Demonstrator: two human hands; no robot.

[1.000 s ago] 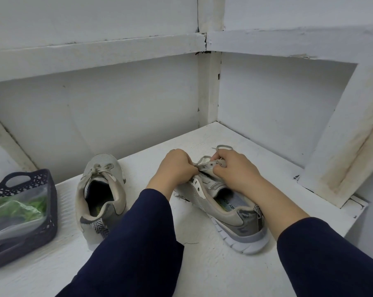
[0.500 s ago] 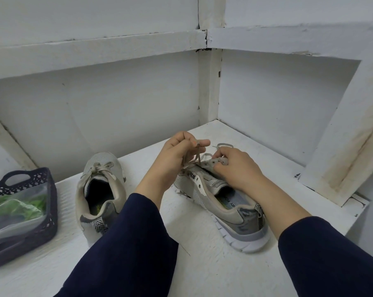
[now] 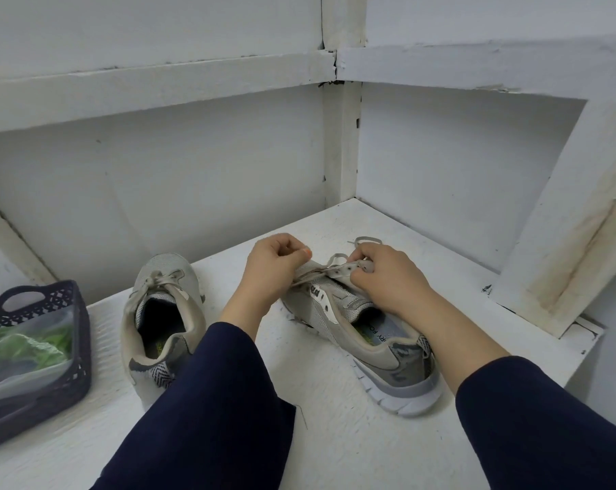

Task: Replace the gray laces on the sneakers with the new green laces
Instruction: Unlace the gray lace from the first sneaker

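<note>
Storage nook, worn white shelf [image 3: 335,401], boarded walls [image 3: 158,178]

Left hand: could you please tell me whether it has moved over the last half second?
Yes. The left hand has dropped and drifted slightly left, away from the corner post, toward the tied sneaker.

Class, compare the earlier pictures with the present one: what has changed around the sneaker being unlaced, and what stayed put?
The left hand, which had pulled a gray lace upward, has dropped back to the eyelets of the right sneaker, still pinching the lace. The right hand keeps pinching that shoe's eyelet strip. The left sneaker and the basket have not moved.
</note>
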